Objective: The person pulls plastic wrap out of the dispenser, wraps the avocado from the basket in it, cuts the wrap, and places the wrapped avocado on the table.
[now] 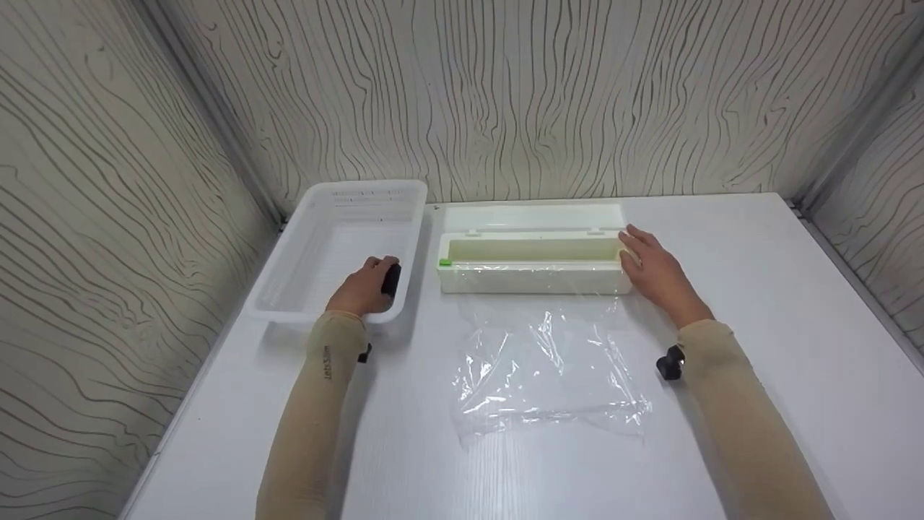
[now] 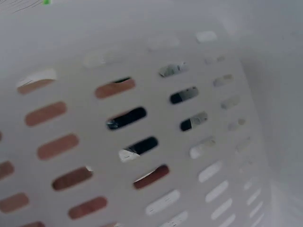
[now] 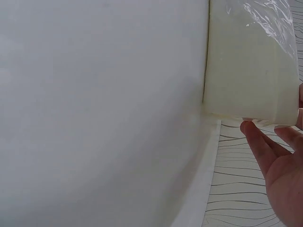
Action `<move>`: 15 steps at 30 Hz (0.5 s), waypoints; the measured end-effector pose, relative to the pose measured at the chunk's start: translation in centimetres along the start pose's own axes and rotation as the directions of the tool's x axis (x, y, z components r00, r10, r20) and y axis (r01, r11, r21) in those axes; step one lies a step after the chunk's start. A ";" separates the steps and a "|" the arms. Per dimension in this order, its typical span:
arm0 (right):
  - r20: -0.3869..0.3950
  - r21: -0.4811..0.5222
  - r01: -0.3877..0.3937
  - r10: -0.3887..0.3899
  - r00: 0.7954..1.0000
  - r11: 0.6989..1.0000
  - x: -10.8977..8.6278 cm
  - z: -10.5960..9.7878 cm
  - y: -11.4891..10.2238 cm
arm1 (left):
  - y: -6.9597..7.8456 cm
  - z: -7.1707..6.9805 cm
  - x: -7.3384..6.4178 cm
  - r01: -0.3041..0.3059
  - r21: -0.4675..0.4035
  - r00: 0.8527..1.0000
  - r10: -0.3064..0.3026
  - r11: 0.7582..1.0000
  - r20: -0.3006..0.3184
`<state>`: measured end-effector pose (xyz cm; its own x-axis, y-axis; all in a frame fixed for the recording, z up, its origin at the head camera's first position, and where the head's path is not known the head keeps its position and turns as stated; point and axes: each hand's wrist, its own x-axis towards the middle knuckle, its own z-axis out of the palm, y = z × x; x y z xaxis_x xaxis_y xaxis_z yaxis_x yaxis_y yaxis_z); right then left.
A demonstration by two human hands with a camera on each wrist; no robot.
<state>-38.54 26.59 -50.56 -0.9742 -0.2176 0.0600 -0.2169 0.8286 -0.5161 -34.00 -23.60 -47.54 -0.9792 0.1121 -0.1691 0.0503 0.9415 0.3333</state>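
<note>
My left hand (image 1: 367,283) reaches over the near right rim of a white slotted basket (image 1: 336,242) and grips a small black object (image 1: 390,279). Through the slots of the basket wall (image 2: 85,125) in the left wrist view, skin and the black object (image 2: 128,117) show. A long cream box (image 1: 534,278) lies open, its lid (image 1: 533,215) folded back. My right hand (image 1: 639,253) rests with straight fingers against the box's right end. In the right wrist view the fingers (image 3: 265,146) touch the box end (image 3: 246,71). Clear cling film (image 1: 548,368) runs from the box onto the table.
The white table (image 1: 758,289) is closed in by wood-grain walls (image 1: 520,94) at the back and both sides. The basket stands by the left edge, apart from the box. Bare tabletop lies to the right and near me.
</note>
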 end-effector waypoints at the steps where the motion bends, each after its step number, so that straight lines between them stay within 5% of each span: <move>1: -0.002 -0.001 0.002 -0.002 1.000 1.000 0.0 0.0 0.0 | 0.0 0.0 0.0 -0.002 0.004 1.000 0.002 1.000 0.002; 10: -0.002 -0.001 -0.015 0.015 1.000 1.000 -0.1 0.1 -0.1 | -0.1 0.1 0.5 -0.003 0.019 1.000 0.003 1.000 0.002; 15: 0.006 -0.009 -0.011 0.011 1.000 1.000 0.1 0.3 0.0 | -0.3 -0.2 0.5 -0.047 0.028 0.995 0.049 0.999 -0.086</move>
<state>-38.63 26.40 -50.79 -0.9762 -0.2112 0.0491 -0.2064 0.8356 -0.5090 -34.50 -23.88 -47.55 -0.9888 0.1304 -0.0726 0.1013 0.9436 0.3152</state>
